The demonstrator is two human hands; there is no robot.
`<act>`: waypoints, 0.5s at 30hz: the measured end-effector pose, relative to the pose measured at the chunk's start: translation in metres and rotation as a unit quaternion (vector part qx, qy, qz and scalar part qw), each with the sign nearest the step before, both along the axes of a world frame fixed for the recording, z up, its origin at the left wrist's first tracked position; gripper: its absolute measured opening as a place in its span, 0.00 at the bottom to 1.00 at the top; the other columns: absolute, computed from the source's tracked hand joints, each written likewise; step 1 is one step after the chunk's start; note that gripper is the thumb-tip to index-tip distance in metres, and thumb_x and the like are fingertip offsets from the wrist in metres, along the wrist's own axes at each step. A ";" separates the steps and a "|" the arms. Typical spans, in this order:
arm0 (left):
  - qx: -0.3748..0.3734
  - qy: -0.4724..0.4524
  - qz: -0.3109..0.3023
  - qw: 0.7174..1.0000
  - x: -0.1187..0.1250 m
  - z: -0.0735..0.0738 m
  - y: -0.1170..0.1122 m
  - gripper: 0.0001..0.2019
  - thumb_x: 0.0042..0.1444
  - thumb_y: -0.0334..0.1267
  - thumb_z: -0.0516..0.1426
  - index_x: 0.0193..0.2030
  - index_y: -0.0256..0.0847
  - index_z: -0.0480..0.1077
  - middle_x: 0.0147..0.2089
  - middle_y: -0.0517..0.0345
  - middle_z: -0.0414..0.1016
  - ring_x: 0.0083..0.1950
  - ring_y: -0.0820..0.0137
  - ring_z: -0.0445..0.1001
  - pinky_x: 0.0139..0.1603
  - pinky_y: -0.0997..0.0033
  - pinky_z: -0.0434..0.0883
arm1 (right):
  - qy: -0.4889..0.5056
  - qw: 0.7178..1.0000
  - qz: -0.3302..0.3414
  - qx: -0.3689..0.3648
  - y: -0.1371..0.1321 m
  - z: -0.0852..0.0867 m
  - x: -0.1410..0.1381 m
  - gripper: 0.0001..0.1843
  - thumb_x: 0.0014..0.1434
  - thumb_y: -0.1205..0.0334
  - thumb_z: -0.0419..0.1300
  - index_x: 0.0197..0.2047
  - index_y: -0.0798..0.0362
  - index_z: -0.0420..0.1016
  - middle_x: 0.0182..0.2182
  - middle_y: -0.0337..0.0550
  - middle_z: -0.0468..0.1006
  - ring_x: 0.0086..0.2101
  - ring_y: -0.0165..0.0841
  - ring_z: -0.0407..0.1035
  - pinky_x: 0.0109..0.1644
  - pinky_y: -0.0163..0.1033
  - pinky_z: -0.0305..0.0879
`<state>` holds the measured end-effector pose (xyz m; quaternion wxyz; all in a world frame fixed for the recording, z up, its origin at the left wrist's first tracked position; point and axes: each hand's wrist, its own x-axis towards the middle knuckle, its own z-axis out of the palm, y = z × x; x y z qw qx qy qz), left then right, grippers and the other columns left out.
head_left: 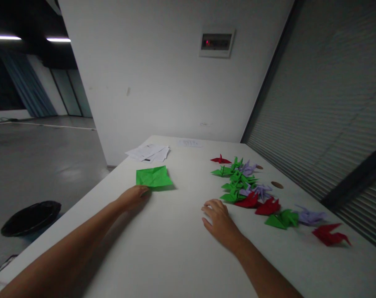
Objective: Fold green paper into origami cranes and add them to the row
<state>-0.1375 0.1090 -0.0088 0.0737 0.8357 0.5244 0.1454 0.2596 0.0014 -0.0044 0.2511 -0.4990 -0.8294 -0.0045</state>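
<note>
Standing far left: a bin (53, 208) with a dark liner is standing on the floor (60, 161), beyond the left edge of the worktop (181, 252).
Left hand (137, 195): fingers are bending together at the near edge of a green sheet (154, 176), towards its left corner; cannot tell whether the thumb is pinching it from below.
Printed papers (149, 152): are lying loosely overlapped behind the green sheet, a little to its left.
Green sheet, position: is lying on the worktop left of centre, creased, apparently not quite flat. Looks wider across than deep, though the low angle is foreshortening it; true long axis uncertain.
Key relation: green sheet is lying just ahead of the left hand, slightly rightward, touching it; from the right hand (218, 217) it is lying ahead and leftward, well apart. Left hand nearer.
Right hand, state: is hanging loosely curved, fingers a little spread, holding nothing; contact with worktop uncertain.
Folded birds (239, 178): green, purple and red, are clustering beyond and right of the right hand.
Far right: a red bird (329, 235) is resting nearest the edge.
</note>
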 end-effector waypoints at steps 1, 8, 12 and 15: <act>-0.008 -0.015 -0.024 1.000 0.002 0.004 -0.006 0.16 0.58 0.33 0.58 0.52 0.45 0.79 0.54 0.53 0.82 0.54 0.60 0.79 0.58 0.66 0.72 | 0.021 1.000 0.002 0.001 0.002 -0.002 0.002 0.15 0.55 0.70 0.63 0.47 0.52 0.78 0.47 0.52 0.79 0.53 0.48 0.68 0.61 0.57 0.63; -0.088 -0.368 -0.050 0.924 0.018 0.044 -0.042 0.11 0.54 0.42 0.66 0.41 0.38 0.81 0.36 0.54 0.82 0.35 0.67 0.77 0.37 0.70 0.73 | 0.236 0.969 -0.022 -0.066 0.009 -0.012 0.011 0.28 0.58 0.58 0.62 0.62 0.50 0.66 0.59 0.54 0.72 0.60 0.47 0.67 0.65 0.58 0.62; -0.145 -0.512 -0.051 0.845 0.030 0.057 -0.052 0.13 0.46 0.40 0.71 0.35 0.35 0.81 0.32 0.54 0.80 0.32 0.69 0.75 0.33 0.70 0.72 | 0.379 0.912 0.047 -0.149 0.008 -0.009 0.009 0.36 0.58 0.49 0.66 0.65 0.49 0.60 0.65 0.56 0.67 0.65 0.45 0.61 0.69 0.54 0.57; -0.173 -0.551 -0.058 0.814 0.039 0.063 -0.057 0.13 0.44 0.40 0.73 0.34 0.35 0.80 0.31 0.53 0.80 0.33 0.68 0.75 0.33 0.70 0.72 | 0.462 0.852 0.118 -0.218 0.005 -0.004 0.009 0.40 0.56 0.43 0.69 0.65 0.48 0.61 0.64 0.56 0.70 0.61 0.45 0.67 0.64 0.52 0.63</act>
